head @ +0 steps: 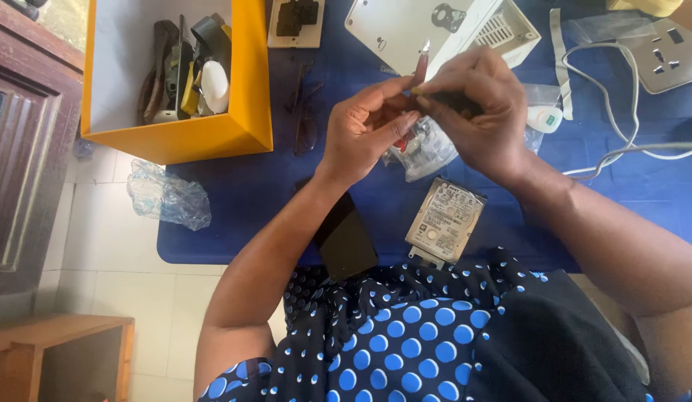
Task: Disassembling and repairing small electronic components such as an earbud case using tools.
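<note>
above the hard drive [446,218] (plastic bag [424,149] between), both hands [368,126] [480,104] pinch a small screwdriver [420,68].

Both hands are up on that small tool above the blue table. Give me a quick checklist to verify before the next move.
1. Left hand steadying the red-handled tool: ok.
2. Right hand gripping a dark part: ok; what the part is: cannot tell.
3. Tool tip engaged with anything: cannot tell.
4. Hard drive flat on the blue table, apart from both hands: ok.
5. White cable away from the hands: ok.
</note>
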